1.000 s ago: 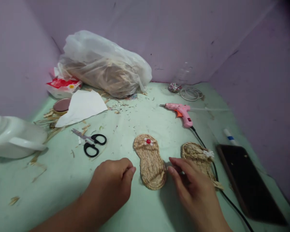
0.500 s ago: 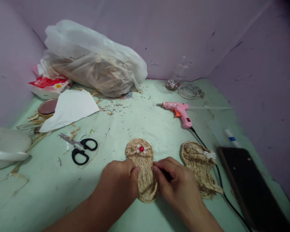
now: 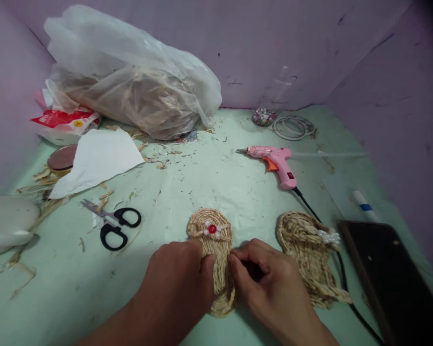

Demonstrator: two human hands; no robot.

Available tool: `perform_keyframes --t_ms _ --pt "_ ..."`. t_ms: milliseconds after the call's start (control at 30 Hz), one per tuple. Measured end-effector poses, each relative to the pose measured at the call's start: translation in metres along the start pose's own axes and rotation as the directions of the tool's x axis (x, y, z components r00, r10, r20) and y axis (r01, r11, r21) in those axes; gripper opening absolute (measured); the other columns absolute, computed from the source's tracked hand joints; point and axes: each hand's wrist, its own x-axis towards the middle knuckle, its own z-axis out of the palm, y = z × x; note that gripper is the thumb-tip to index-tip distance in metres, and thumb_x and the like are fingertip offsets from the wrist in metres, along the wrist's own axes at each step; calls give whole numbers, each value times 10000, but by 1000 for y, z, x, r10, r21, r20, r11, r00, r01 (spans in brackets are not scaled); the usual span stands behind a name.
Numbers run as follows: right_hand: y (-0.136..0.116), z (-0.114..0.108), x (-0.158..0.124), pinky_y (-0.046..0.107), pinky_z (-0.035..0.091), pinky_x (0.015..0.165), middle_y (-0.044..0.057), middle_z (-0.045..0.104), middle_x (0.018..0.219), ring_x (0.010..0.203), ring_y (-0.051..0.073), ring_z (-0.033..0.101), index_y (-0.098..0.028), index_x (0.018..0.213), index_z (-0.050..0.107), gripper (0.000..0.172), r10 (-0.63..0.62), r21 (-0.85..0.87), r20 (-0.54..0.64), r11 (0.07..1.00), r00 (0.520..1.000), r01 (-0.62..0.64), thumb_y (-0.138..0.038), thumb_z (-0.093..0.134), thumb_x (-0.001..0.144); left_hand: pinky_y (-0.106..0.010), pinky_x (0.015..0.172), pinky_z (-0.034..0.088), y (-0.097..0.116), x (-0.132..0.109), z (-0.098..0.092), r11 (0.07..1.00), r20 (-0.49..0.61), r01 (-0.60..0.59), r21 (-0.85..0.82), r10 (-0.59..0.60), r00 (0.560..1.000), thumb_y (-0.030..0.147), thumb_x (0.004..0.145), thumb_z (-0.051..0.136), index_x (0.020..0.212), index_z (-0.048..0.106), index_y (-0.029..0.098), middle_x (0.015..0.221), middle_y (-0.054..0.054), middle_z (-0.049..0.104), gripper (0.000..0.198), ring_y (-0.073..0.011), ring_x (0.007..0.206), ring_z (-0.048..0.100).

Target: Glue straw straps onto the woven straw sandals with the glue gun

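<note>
A small slipper (image 3: 222, 269) of coiled, braided straw lies upright in the picture between my hands. Its strap carries a flower of white beads with a red bead (image 3: 212, 229) in the middle. My left hand (image 3: 180, 278) grips the slipper's left edge, thumb on top. On the opposite edge, my right hand (image 3: 270, 278) pinches the side between thumb and forefinger; the other fingers curl under. To the right of it rests a second woven straw piece (image 3: 306, 259) with white pearl beads (image 3: 328, 237) and a loose straw end.
Black-handled scissors (image 3: 113, 223) lie at left, near white paper (image 3: 99, 161). A pink glue gun (image 3: 274, 161) with a black cord lies behind my right hand. A dark phone (image 3: 389, 278) is at right. A plastic bag (image 3: 137, 81) of straw and a coiled cable (image 3: 294, 128) stand at the back.
The view has shifted slightly, so the surroundings sit a little differently. My left thumb reaches farther across the slipper. Both hands keep their hold on it.
</note>
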Motion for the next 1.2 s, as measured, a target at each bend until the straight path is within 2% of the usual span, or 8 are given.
perform_keyframes --t_ms 300,500,600,733,800,867,1067,1200 --pt "1 -4 4 230 345 468 -8 531 553 498 109 497 -184 593 566 202 19 2 53 1000 998 -19 -216 496 779 -283 455 252 6 -8 2 990 -40 -74 117 80 996 388 821 345 677 552 193 561 -81 612 319 -236 514 581" --pt "6 -5 -2 241 413 519 17 570 636 579 128 544 -186 696 606 173 -42 23 83 999 996 40 -190 470 803 -277 477 336 -13 -11 2 973 -68 -190 128 200 977 129 779 359 698 538 196 624 -39 609 208 -178 522 568" --pt "6 -4 -2 246 415 527 27 571 648 589 133 544 -182 711 613 178 -64 -1 54 998 997 64 -171 460 802 -252 521 380 -30 -10 -1 896 -202 -377 234 425 883 45 742 372 766 552 211 716 -18 619 246 -144 597 560" --pt "3 -7 4 265 412 554 38 594 714 655 159 554 -196 757 632 190 -118 -143 70 982 991 127 -138 453 778 -424 930 359 -38 -12 -9 767 -458 -455 452 638 619 56 725 462 1114 485 257 1134 -61 576 439 -235 1086 465" --pt "2 -9 10 280 406 578 31 604 749 707 177 551 -214 759 637 215 -150 -213 115 962 982 172 -98 457 747 -514 1055 166 -33 -10 -17 718 -372 -518 465 689 622 73 685 481 1213 420 259 1316 -56 460 563 -265 1262 281" --pt "0 -11 15 292 405 609 25 607 767 746 185 540 -223 775 638 259 -168 -228 155 953 973 201 -54 448 723 -507 1079 98 -25 -6 -26 687 -198 -584 431 704 682 102 629 496 1246 401 224 1399 -51 375 636 -276 1312 199" --pt "-6 -19 6 326 436 736 56 615 891 836 178 538 -179 956 571 182 -141 -13 32 990 989 142 -196 423 851 -518 1024 190 -3 10 -50 679 124 -679 280 676 727 210 571 553 1230 406 135 1274 -147 472 679 -324 1178 383" --pt "-16 -21 -15 399 393 843 64 610 989 932 234 515 -203 885 586 203 -303 -99 -27 949 953 299 -307 625 715 -490 974 259 -1 12 -54 692 188 -684 231 658 729 218 587 565 1144 464 165 1136 -115 537 568 -278 1020 477"
